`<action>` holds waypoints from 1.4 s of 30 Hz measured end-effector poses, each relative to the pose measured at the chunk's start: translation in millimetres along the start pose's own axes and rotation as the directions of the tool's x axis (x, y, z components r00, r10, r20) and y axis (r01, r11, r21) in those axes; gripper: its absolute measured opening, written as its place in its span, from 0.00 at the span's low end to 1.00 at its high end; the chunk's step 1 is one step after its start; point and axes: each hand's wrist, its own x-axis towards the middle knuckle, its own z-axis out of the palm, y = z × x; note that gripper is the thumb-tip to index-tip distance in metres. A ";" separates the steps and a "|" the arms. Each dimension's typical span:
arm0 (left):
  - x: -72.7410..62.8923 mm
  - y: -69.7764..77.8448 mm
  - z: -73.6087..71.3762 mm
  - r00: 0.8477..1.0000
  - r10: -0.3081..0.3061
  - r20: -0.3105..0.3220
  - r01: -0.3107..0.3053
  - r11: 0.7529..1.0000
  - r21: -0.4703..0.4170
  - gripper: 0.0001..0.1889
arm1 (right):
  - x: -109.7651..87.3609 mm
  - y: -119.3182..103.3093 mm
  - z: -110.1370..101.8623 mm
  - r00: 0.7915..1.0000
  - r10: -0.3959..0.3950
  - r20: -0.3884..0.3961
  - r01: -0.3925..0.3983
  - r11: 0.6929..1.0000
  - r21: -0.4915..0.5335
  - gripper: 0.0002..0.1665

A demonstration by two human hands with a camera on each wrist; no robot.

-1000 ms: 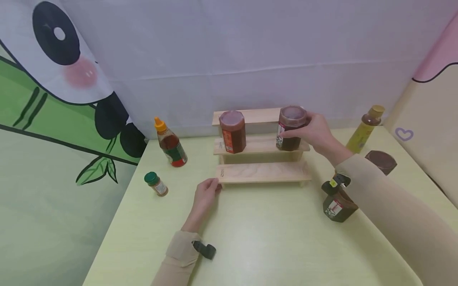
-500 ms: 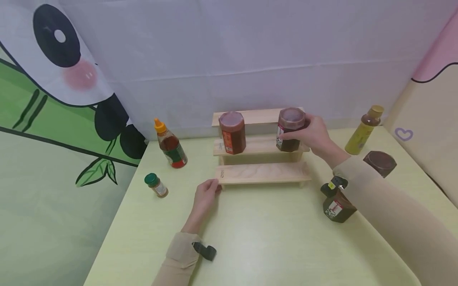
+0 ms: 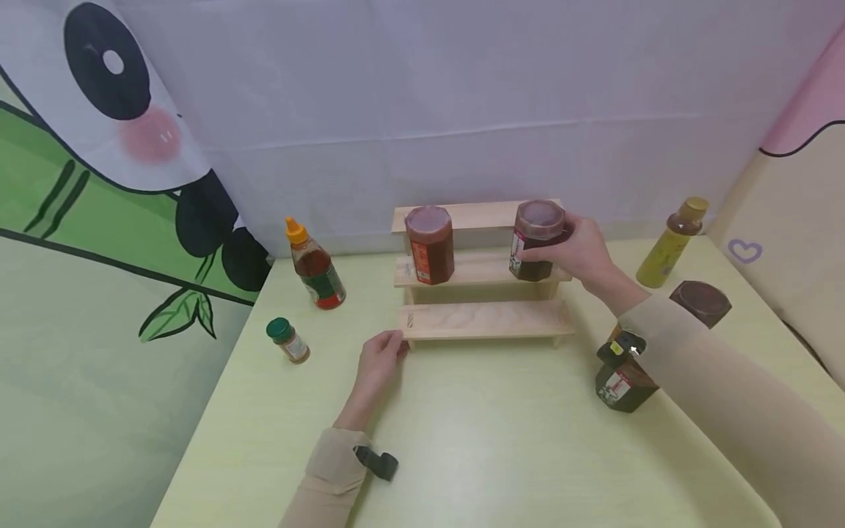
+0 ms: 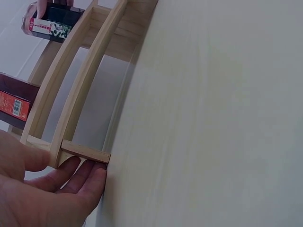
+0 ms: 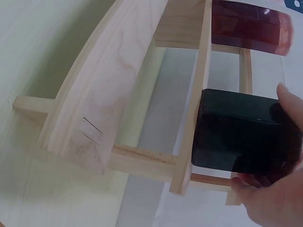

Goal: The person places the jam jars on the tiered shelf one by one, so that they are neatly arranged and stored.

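In the head view, the right hand [image 3: 581,257] clasps a dark jar [image 3: 533,260] at two o'clock on the wooden rack [image 3: 485,320], its base on the middle shelf [image 3: 480,268]. The left hand [image 3: 379,359] pinches the rack's corner at eight o'clock. At ten o'clock, a red-brown jar [image 3: 432,253] wears an orange-red label [image 4: 8,103] with a barcode [image 4: 17,107]; the dark jar's red-and-white label [image 4: 47,28] has lettering too small to read.
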 end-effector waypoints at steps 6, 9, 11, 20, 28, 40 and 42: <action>1.5 -0.4 -0.2 1.000 -0.008 -0.003 0.008 1.000 0.008 0.19 | -5.2 -0.9 -11.8 0.999 0.008 0.040 -0.009 1.000 0.029 0.43; 1.5 -1.4 -0.6 1.000 -0.008 0.000 0.008 1.000 -0.005 0.19 | -10.5 -2.5 -18.1 0.999 0.009 0.049 -0.011 0.999 0.036 0.44; 1.2 -1.7 -0.9 1.000 -0.002 0.005 0.002 1.000 -0.012 0.19 | -15.1 -2.5 -21.8 0.999 0.009 0.039 -0.011 0.999 0.032 0.46; 0.5 -1.6 -0.6 1.000 -0.022 0.018 0.022 1.000 -0.007 0.19 | -38.3 -3.6 -35.5 0.999 0.004 0.036 -0.004 1.000 0.006 0.53; 0.1 1.5 0.1 1.000 -0.019 0.014 0.019 1.000 -0.009 0.19 | -60.3 -10.3 -46.5 0.995 -0.018 0.099 0.025 0.997 -0.067 0.51; -0.3 2.1 0.3 1.000 -0.021 0.005 0.021 1.000 -0.013 0.19 | -96.6 4.1 -61.8 0.996 -0.014 0.085 0.026 0.990 -0.140 0.46; 0.2 1.5 0.2 1.000 -0.024 0.003 0.024 1.000 -0.006 0.20 | -100.0 8.2 -63.3 0.997 -0.018 0.076 0.028 0.991 -0.131 0.45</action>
